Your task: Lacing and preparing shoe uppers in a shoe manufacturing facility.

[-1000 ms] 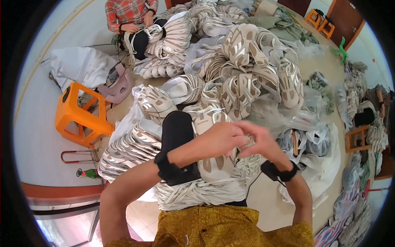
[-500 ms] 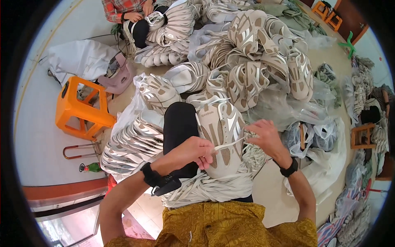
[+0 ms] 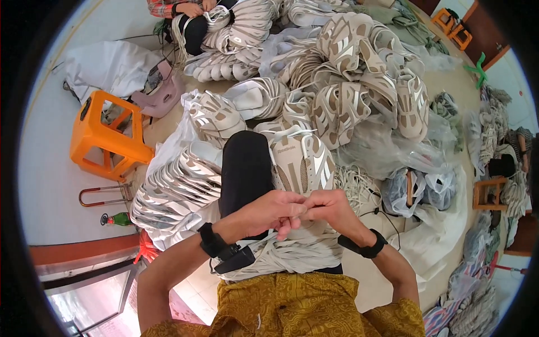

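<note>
A beige and white shoe upper (image 3: 293, 165) lies over my lap, beside my black-clad left knee (image 3: 245, 171). My left hand (image 3: 275, 212) and my right hand (image 3: 331, 210) meet above its lower end, fingertips pinched together. The white shoelace stretched between them in the earlier frame is now mostly hidden by the fingers. Below the hands, a thick bundle of white laces (image 3: 297, 255) rests across my lap.
Stacked shoe uppers (image 3: 179, 182) stand at my left, with a larger pile (image 3: 342, 84) ahead. An orange stool (image 3: 106, 135) is at far left. Loose laces (image 3: 357, 188) and plastic-wrapped bundles (image 3: 404, 191) lie to the right. Another person's hands (image 3: 191, 9) work at the top.
My right hand has moved left and down to meet my left hand, so the lace no longer spans a gap between them. The left hand has shifted slightly right.
</note>
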Action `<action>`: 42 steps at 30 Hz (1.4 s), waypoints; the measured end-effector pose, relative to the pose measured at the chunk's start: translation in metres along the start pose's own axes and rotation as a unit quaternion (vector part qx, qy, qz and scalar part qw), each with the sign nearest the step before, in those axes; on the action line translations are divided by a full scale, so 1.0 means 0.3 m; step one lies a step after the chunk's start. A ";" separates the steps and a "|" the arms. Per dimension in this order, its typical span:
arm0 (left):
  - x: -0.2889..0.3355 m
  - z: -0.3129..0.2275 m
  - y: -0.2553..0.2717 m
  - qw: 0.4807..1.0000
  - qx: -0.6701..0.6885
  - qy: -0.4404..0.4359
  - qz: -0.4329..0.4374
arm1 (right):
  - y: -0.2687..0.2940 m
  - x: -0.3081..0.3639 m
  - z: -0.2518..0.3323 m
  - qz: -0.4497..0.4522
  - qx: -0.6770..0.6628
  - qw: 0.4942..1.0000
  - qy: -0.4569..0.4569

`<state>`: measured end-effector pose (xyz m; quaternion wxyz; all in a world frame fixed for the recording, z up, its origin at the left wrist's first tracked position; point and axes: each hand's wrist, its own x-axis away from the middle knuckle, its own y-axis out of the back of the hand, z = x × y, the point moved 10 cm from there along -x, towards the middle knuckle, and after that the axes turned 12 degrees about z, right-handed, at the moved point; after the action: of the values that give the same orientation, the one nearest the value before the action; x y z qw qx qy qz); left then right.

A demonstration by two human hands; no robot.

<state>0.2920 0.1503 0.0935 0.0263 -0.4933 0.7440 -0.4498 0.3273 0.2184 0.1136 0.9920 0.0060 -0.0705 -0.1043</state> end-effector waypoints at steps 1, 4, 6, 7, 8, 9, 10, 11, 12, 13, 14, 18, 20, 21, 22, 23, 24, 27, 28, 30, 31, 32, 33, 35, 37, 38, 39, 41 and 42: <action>0.004 -0.007 0.028 0.996 -0.066 -0.003 -0.067 | 0.014 0.001 -0.021 0.000 0.002 1.000 -0.003; 0.053 -0.013 0.044 0.946 -0.276 0.015 -0.170 | 0.061 0.002 0.034 -0.028 0.228 0.971 0.071; 0.070 -0.058 -0.145 0.554 -0.804 -0.137 -0.164 | 0.149 0.005 0.021 -0.117 0.176 0.977 0.024; 0.057 -0.034 -0.159 0.547 -0.817 -0.090 -0.160 | 0.146 -0.001 0.026 -0.107 0.191 0.975 0.027; 0.047 -0.029 -0.159 0.549 -0.815 -0.093 -0.160 | 0.147 -0.010 0.015 -0.106 0.194 0.975 0.024; 0.041 -0.025 -0.181 0.467 -0.862 -0.105 -0.170 | 0.122 -0.025 0.026 -0.088 0.270 0.957 0.060; 0.037 -0.016 -0.201 0.380 -0.900 -0.115 -0.180 | 0.087 -0.036 0.040 -0.067 0.342 0.932 0.097; 0.028 -0.007 -0.190 0.381 -0.899 -0.117 -0.182 | 0.081 -0.043 0.034 -0.064 0.345 0.932 0.096; 0.015 0.012 -0.189 0.348 -0.913 -0.122 -0.176 | 0.071 -0.044 0.042 -0.072 0.383 0.915 0.104; 0.010 0.023 -0.201 0.315 -0.925 -0.127 -0.169 | 0.060 -0.041 0.050 -0.080 0.421 0.897 0.113; 0.011 0.025 -0.201 0.316 -0.924 -0.128 -0.171 | 0.057 -0.042 0.045 -0.078 0.423 0.896 0.112; 0.010 0.038 -0.214 0.290 -0.936 -0.136 -0.146 | -0.006 -0.049 0.057 -0.051 0.552 0.823 0.126; 0.011 0.036 -0.214 0.293 -0.935 -0.137 -0.147 | -0.033 -0.054 0.070 -0.044 0.588 0.798 0.127; 0.010 0.038 -0.212 0.291 -0.936 -0.134 -0.146 | -0.046 -0.055 0.076 -0.042 0.607 0.784 0.120; 0.009 0.040 -0.212 0.288 -0.937 -0.132 -0.143 | -0.056 -0.057 0.079 -0.042 0.626 0.771 0.113; 0.009 0.039 -0.211 0.290 -0.936 -0.134 -0.144 | -0.062 -0.061 0.072 -0.040 0.627 0.770 0.112; 0.010 0.038 -0.210 0.298 -0.934 -0.136 -0.144 | -0.047 -0.068 0.054 -0.050 0.607 0.788 0.091; 0.015 0.035 -0.206 0.317 -0.926 -0.147 -0.143 | 0.006 -0.076 0.025 -0.076 0.475 0.875 0.056; 0.017 0.035 -0.208 0.328 -0.922 -0.155 -0.139 | 0.042 -0.075 0.005 -0.093 0.353 0.930 0.041; 0.023 0.035 -0.202 0.346 -0.914 -0.166 -0.135 | 0.059 -0.092 -0.026 -0.067 0.289 0.955 -0.019; 0.029 0.037 -0.202 0.361 -0.907 -0.176 -0.129 | 0.065 -0.097 -0.069 -0.043 0.220 0.972 -0.076; 0.034 0.041 -0.203 0.362 -0.906 -0.179 -0.126 | 0.077 -0.102 -0.069 -0.046 0.220 0.971 -0.079; 0.043 0.034 -0.195 0.402 -0.887 -0.186 -0.131 | 0.071 -0.114 -0.084 -0.014 0.217 0.972 -0.091; 0.059 0.015 -0.174 0.439 -0.867 -0.194 -0.138 | 0.062 -0.128 -0.098 0.019 0.217 0.971 -0.100; 0.095 -0.030 -0.116 0.577 -0.770 -0.224 -0.155 | 0.007 -0.126 0.028 0.002 0.477 0.877 0.061; 0.104 -0.032 -0.105 0.576 -0.770 -0.225 -0.154 | 0.005 -0.124 0.026 0.001 0.478 0.876 0.060; 0.112 -0.038 -0.074 0.584 -0.765 -0.207 -0.174 | 0.005 -0.118 0.034 -0.010 0.488 0.870 0.071; 0.115 -0.044 -0.052 0.593 -0.758 -0.191 -0.193 | -0.001 -0.107 0.038 -0.019 0.498 0.863 0.081; 0.114 -0.044 -0.053 0.608 -0.747 -0.192 -0.187 | 0.015 -0.105 0.030 -0.044 0.491 0.868 0.060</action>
<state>0.2794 0.1310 0.1261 -0.2940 -0.5450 0.6914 0.3721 0.2965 0.2294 0.1184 0.8579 0.5014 -0.0523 -0.0996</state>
